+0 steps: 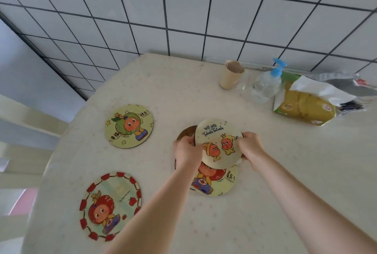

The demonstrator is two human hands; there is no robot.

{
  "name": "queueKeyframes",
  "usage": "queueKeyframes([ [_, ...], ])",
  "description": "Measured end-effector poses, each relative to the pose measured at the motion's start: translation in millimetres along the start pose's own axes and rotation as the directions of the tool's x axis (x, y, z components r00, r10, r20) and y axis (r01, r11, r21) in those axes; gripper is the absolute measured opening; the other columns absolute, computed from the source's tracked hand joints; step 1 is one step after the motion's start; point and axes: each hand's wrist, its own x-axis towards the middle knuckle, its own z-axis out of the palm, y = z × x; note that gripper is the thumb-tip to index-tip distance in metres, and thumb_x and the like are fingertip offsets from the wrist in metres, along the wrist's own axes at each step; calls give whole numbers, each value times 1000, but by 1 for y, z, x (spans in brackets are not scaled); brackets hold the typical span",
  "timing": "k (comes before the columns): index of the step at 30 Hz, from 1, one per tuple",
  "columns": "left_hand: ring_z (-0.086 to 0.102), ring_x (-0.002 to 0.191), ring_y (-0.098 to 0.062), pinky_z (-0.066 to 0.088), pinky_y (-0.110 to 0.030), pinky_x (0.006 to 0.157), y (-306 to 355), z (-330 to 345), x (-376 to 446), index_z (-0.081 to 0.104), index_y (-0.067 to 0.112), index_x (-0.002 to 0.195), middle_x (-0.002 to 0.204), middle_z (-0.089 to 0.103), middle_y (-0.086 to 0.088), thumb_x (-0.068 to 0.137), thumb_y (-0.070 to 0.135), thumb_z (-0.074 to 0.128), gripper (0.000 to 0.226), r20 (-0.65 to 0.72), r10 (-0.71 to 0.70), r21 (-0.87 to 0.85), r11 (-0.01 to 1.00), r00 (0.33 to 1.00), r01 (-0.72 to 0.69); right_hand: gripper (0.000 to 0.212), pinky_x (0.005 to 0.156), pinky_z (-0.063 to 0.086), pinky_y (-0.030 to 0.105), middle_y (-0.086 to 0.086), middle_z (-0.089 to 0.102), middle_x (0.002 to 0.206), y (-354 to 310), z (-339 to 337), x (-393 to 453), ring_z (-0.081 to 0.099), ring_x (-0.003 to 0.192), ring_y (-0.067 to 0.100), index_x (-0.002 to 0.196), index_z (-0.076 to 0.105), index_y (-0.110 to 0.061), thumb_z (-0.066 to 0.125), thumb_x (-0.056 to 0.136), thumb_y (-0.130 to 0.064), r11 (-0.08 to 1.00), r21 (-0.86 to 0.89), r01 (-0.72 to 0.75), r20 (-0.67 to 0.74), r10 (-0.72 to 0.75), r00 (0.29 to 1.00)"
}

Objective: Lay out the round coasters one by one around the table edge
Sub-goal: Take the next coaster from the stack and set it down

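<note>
Both hands hold a round pale-yellow coaster [217,139] with two cartoon figures, lifted above a small stack at the table's middle. My left hand [187,151] pinches its left edge and my right hand [250,147] pinches its right edge. Beneath it lies another coaster [216,182] with a red-haired figure, and a brown one [186,132] peeks out behind. Two coasters lie flat near the left edge of the table: a green-figure one [129,126] and a red-bordered one [110,205].
A white speckled table [285,172] stands against a tiled wall. At the back right are a beige cup [231,74], a clear pump bottle [267,84] with a blue top and a yellow tissue pack [306,106]. A chair back [26,123] is at the left.
</note>
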Motion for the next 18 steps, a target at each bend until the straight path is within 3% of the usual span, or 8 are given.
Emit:
queueKeyframes([
  [3,50,114,-33,50,-50,91,1,19,-6,58,24,110,125,48,-8,79,16,55,33,-38,9,191,982,999,-2,20,72,58,43,23,67,105,13,-8,7,65,95,37,75,64,-11,46,74,-3,1000,-29,-9,-47,7,999],
  [5,43,118,-30,47,-49,93,2,24,-7,55,24,115,124,48,-6,79,15,53,37,-69,41,258,966,997,-21,16,60,47,32,24,64,109,16,-9,12,63,99,37,67,57,-14,47,73,-4,999,-42,-13,-57,11,998],
  [7,42,114,-26,50,-48,88,6,27,-7,55,23,115,116,54,-3,79,14,53,37,-68,72,247,968,995,-53,17,59,41,28,23,63,101,17,-9,17,61,101,34,63,53,-14,45,72,-2,999,-25,-23,-61,22,998],
  [10,45,104,-23,53,-45,82,9,27,-7,58,26,114,108,58,-1,77,15,57,38,-83,90,206,976,993,-71,14,64,48,33,17,63,83,19,-11,21,59,82,29,64,56,-7,44,71,-1,999,8,-40,-67,41,997],
  [13,58,95,-22,55,-35,67,12,27,-10,60,24,110,113,60,-2,79,15,61,32,-73,123,135,984,990,-113,29,69,56,42,15,63,77,23,-14,26,58,70,28,92,64,10,47,71,-1,995,88,-46,-54,51,997],
  [15,60,83,-16,46,-22,51,16,29,-12,60,22,111,117,59,-3,82,15,62,30,-35,141,109,985,989,-136,31,64,47,36,12,61,76,26,-17,28,52,71,24,95,66,7,49,71,-1,989,137,-49,-42,55,998],
  [18,61,78,-15,41,-18,44,20,29,-18,60,25,102,112,61,-1,82,13,62,23,-11,153,76,986,988,-151,25,61,43,32,11,67,83,27,-23,24,55,72,27,90,71,-7,53,73,-4,984,172,-38,-51,48,998],
])
